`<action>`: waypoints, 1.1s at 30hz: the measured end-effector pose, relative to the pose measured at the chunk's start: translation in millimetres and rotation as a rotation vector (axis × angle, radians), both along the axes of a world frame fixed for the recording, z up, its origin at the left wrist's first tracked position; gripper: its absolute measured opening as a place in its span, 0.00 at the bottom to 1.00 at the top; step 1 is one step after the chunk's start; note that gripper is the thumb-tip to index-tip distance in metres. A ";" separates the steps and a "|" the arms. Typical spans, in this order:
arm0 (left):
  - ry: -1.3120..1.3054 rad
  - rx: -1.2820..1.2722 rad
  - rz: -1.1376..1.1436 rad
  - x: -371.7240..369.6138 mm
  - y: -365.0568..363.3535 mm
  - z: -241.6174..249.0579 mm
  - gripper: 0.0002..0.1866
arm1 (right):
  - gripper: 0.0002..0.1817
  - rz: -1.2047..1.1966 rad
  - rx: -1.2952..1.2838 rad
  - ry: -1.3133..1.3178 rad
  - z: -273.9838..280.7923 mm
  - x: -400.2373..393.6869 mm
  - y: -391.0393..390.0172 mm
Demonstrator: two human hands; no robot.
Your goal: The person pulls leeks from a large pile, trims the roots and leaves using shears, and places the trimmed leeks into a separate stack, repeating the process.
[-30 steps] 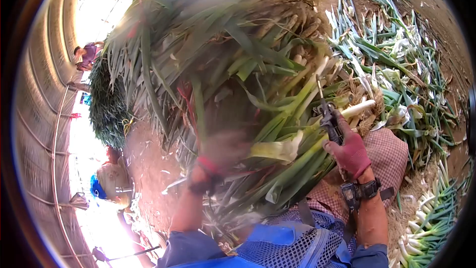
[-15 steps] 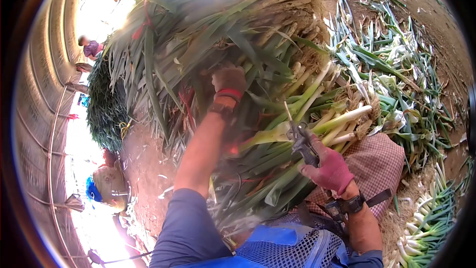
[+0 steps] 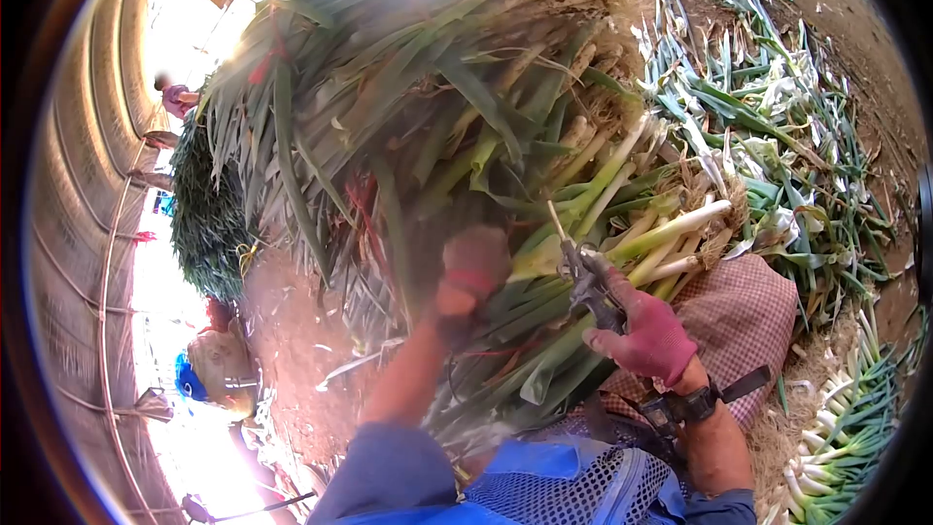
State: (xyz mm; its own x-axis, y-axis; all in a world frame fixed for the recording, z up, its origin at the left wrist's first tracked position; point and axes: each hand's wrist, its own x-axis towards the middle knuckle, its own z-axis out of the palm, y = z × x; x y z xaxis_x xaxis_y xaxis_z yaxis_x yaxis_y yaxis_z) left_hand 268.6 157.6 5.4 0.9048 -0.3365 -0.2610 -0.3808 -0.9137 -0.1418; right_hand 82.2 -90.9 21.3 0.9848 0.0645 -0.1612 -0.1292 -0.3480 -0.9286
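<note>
My right hand (image 3: 649,332), in a pink glove, is closed round an air blow gun (image 3: 589,284) whose thin metal nozzle points up and left over the leek-like green onions. My left hand (image 3: 476,259), also gloved, is smeared by motion above the leaves, so its fingers are hard to make out. Just right of it, white stalks of green onions (image 3: 685,226) lie with roots towards the right, above my checked-cloth leg (image 3: 729,316). A large heap of untrimmed green onions (image 3: 389,78) rises in front, with red ties among its leaves.
Peeled leaf scraps (image 3: 758,136) litter the ground on the right. A row of cleaned green onions (image 3: 841,437) lies at lower right. Another stack of green onions (image 3: 204,214) stands at left, with a person (image 3: 177,99) behind it. A plastic-covered wall (image 3: 83,185) curves along the left.
My left hand has come out of the heap's leaves and moved down towards me, slightly right. My right hand and the blow gun have barely moved. The person at far left has shifted.
</note>
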 end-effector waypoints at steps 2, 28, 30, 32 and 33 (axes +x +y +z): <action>-0.092 -0.423 0.030 -23.3 13.9 -10.7 0.13 | 0.52 -0.014 0.032 0.006 -3.4 -1.9 -1.3; -0.002 -0.007 0.055 47.6 15.6 74.4 0.16 | 0.50 -0.062 0.071 -0.064 0.1 -11.2 -10.0; 0.099 -0.017 0.035 29.2 36.6 71.6 0.17 | 0.50 0.008 0.101 -0.107 -1.3 -14.6 -6.0; 0.084 -0.273 0.067 16.5 55.2 61.5 0.20 | 0.51 0.084 0.129 -0.151 5.9 -12.2 -1.0; 0.087 -0.274 0.073 14.8 60.7 56.4 0.20 | 0.50 0.087 0.065 -0.023 16.5 -6.5 0.9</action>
